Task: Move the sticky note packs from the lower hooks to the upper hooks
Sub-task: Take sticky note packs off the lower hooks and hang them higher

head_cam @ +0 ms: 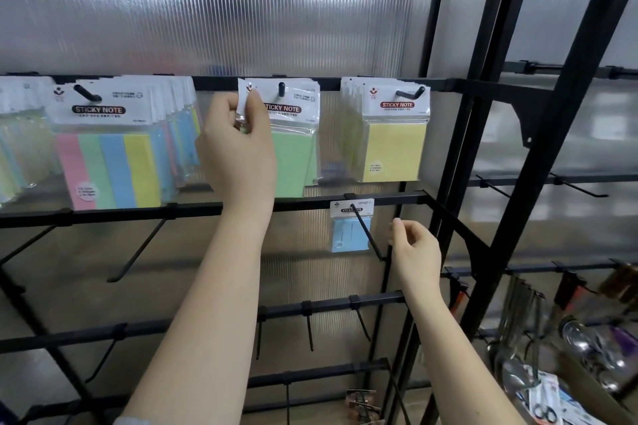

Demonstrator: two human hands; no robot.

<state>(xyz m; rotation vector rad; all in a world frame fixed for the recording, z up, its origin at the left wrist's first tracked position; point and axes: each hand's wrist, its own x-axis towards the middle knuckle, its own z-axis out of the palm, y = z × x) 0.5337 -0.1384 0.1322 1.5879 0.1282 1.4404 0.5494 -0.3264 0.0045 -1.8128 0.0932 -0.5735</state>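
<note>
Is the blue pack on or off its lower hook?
On. The blue pack hangs at the back of the lower hook, whose rod passes through its header; the right hand hovers at the hook's tip, holding nothing.

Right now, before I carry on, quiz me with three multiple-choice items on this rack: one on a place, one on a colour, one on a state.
1. Where does the blue pack hang?
A. lower hook
B. upper hook
C. floor

2. What colour is the pack the left hand pinches?
A. pink
B. green
C. yellow

3. The right hand is:
A. holding a pack
B. gripping the rail
C. holding nothing

Answers: 1 A, it hangs alone on the lower hook. 2 B, the green pack is pinched at its header. 3 C, its fingers curl loosely beside the hook tip.
</note>
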